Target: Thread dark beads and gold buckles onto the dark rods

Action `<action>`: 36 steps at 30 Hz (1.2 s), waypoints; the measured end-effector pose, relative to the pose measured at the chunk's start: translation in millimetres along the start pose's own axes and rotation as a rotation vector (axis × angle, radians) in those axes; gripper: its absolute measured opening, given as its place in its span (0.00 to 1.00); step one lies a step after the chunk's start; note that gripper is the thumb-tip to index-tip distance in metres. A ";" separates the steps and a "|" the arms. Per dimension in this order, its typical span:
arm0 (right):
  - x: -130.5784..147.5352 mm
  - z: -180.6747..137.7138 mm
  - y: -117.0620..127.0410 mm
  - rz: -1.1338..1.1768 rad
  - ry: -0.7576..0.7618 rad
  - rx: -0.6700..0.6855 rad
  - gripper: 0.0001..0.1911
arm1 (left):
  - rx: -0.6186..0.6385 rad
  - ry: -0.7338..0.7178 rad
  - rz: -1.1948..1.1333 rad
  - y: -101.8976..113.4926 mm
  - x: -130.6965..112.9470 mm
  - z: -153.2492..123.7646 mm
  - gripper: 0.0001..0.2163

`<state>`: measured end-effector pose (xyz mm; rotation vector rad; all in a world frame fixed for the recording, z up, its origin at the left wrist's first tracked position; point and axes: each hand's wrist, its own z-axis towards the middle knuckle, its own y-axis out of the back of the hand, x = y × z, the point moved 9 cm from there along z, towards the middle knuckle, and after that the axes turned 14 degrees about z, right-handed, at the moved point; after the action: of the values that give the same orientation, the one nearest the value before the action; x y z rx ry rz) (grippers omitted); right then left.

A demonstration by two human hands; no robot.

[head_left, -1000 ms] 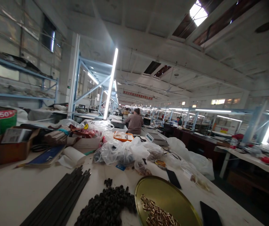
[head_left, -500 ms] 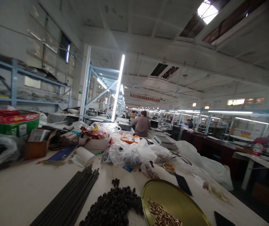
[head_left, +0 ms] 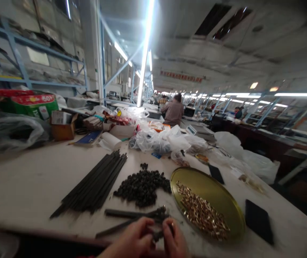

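My left hand (head_left: 136,238) and my right hand (head_left: 174,238) meet at the table's near edge, fingers curled. A small dark piece (head_left: 157,235) shows between their fingertips, too blurred to name. Just beyond them lie a few black straps (head_left: 123,214), with metal glinting at their right ends. Further left is a bundle of black straps (head_left: 94,182). A heap of small black loops (head_left: 142,186) sits in the middle. To the right, a round gold-coloured tray (head_left: 209,179) holds many small gold metal buckles or rings (head_left: 203,211).
Two flat black objects (head_left: 259,220) lie right of the tray. Plastic bags (head_left: 166,138) crowd the table's far side. A cardboard box (head_left: 63,129) and a green-and-red package (head_left: 35,105) stand at left. Another person (head_left: 173,111) sits further off, back turned.
The view has tilted down, so the near table edge, the loose straps and both my hands now show. The bundle, loops and tray appear higher in the picture.
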<state>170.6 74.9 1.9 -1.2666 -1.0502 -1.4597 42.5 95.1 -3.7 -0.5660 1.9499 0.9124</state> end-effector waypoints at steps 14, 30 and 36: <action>-14.3 -5.8 7.8 -0.090 -0.024 -0.176 0.17 | 0.057 0.042 -0.202 -17.5 6.0 12.8 0.08; -27.5 -13.6 17.7 -0.101 -0.026 -0.303 0.18 | 0.086 0.083 -0.135 -50.2 13.5 13.0 0.06; -30.1 -15.3 22.0 -0.086 -0.027 -0.330 0.19 | 0.081 0.012 0.016 -52.4 4.0 3.8 0.12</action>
<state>190.5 58.1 -28.9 -1.4895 -0.9157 -1.7382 78.4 65.2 -28.1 -0.5103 1.9950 0.8383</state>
